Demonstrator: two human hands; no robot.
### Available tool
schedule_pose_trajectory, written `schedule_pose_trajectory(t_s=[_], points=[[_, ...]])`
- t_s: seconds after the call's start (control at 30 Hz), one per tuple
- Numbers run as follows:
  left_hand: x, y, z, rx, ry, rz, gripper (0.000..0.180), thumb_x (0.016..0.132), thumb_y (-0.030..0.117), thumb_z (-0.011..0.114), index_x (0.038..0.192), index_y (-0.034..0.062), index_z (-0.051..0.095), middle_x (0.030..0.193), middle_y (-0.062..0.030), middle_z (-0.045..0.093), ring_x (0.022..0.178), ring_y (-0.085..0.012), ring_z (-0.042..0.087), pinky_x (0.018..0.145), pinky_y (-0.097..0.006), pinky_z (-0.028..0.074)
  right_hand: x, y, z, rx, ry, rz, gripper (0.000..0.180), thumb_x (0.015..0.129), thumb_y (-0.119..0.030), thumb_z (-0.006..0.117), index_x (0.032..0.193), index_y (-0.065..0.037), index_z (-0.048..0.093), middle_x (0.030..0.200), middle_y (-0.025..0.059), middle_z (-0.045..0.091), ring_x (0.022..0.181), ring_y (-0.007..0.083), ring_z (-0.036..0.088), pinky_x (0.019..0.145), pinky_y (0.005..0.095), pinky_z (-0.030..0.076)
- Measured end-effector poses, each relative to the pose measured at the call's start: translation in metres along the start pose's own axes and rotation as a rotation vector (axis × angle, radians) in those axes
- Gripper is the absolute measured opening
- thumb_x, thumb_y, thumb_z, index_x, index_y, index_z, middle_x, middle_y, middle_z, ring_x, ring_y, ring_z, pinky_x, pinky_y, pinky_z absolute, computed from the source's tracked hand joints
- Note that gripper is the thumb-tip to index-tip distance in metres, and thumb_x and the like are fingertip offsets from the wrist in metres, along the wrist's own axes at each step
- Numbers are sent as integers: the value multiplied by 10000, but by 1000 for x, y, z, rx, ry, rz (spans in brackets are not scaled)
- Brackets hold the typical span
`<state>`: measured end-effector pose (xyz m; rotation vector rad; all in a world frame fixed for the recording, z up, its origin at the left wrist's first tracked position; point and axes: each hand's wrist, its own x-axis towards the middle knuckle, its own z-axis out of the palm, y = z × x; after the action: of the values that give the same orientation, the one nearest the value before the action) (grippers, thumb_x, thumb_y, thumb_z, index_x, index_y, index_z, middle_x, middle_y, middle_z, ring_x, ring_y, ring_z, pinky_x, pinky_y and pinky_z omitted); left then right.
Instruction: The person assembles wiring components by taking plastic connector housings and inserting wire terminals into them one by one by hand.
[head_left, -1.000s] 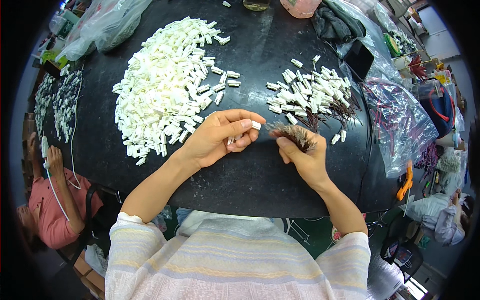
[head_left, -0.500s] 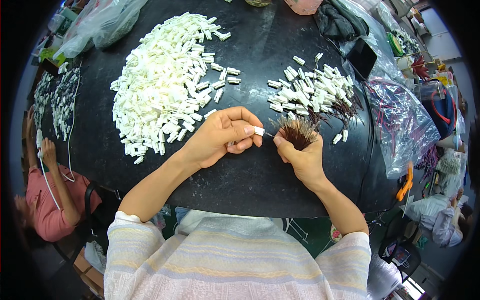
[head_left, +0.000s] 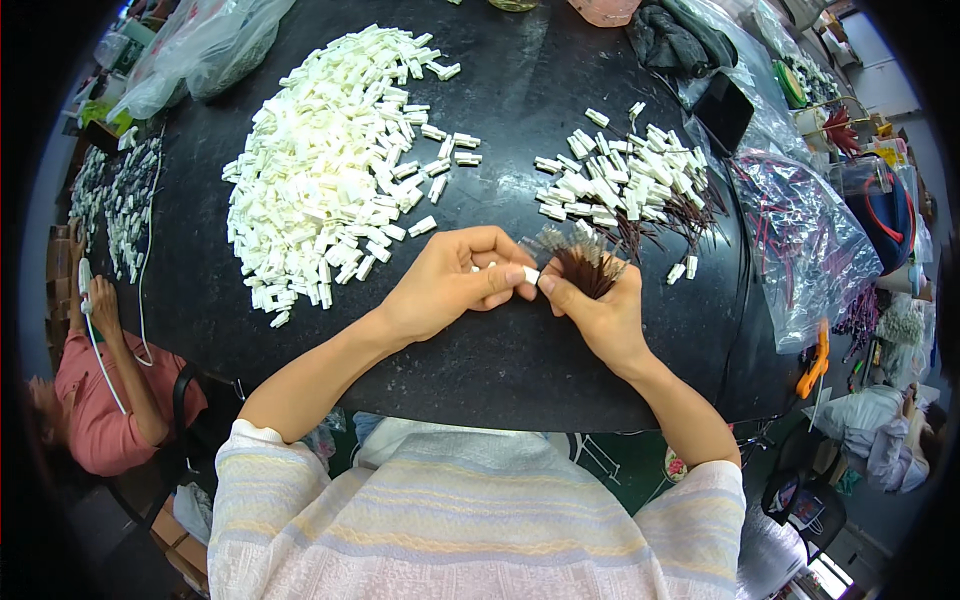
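- In the head view, the left hand (head_left: 450, 285) lay over the black table (head_left: 500, 350), just below the big pile of white plastic pieces (head_left: 330, 170).
- Its thumb and forefinger were pinched on one small white piece (head_left: 530, 275), which stuck out past the fingertips toward the other hand; the remaining fingers curled loosely under the palm.
- The right hand (head_left: 600, 310) sat just beside it, fingertips nearly meeting the left ones at the white piece.
- The right hand was clenched around a bundle of dark wires (head_left: 580, 265), whose ends fanned upward out of the fist, above the thumb.
- The white piece lay between the two thumbs, at the lower left edge of the wire fan; whether a wire end had entered it could not be told.
- Beyond the right hand lay a smaller heap of white pieces with wires attached (head_left: 625, 180), well apart from the big pile.
- A clear plastic bag of wires (head_left: 800, 240) rested at the table's right edge.
- At the far left another person in a red shirt (head_left: 100, 420) sat beside rows of small white parts (head_left: 120, 200).
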<state>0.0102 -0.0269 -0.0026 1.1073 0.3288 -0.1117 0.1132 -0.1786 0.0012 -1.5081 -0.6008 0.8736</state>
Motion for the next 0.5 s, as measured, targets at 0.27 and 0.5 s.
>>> schedule_pose_trajectory(t_s=[0.27,0.5], points=[[4,6,-17,-469,-95,-101,379,837,34,486,1166,-134,402,1104,-238,510,1041,-282,532,885,-303,448,4,-3,-6,133,92,53,85,826,-81,545,798,-3,525,581,24,516,498,48,436,460,198,315],[5,7,-17,-419,-38,-24,315,832,20,517,1102,-128,451,1161,-278,465,1093,-306,497,971,-332,391,1,-3,-11,87,129,96,64,811,-59,550,771,-14,530,539,0,495,483,45,430,463,198,316]])
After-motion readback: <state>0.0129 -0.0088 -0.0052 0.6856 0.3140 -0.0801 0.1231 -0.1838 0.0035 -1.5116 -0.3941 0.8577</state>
